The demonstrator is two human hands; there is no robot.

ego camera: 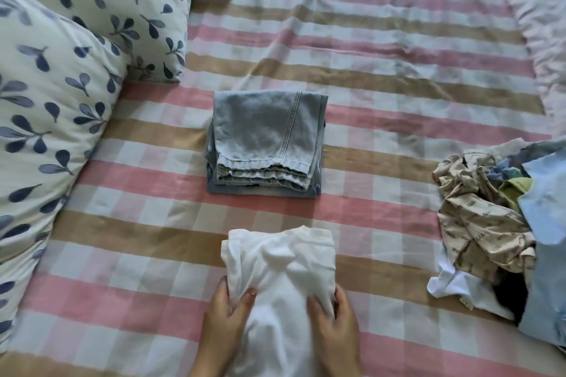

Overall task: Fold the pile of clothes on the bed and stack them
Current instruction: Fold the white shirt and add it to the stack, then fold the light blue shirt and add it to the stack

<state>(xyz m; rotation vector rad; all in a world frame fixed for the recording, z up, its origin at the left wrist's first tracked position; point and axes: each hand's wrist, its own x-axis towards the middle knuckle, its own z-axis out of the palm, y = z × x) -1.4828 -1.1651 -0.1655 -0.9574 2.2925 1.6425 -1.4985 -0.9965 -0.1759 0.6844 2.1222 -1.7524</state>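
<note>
A white garment (280, 269) lies partly folded on the bed at the near centre. My left hand (225, 320) grips its left side, thumb on top of the cloth. My right hand (333, 320) holds its right side the same way. Beyond it sit folded light-blue jeans (266, 138), stacked on another folded denim piece. At the right edge lies the unfolded pile of clothes (490, 223), with a beige printed piece, a light-blue piece and a white piece showing.
The bed has a pink, tan and white checked sheet (382, 76). Two pillows with blue leaf print (55, 101) crowd the left side. A rumpled white quilt (542, 24) lies along the far right.
</note>
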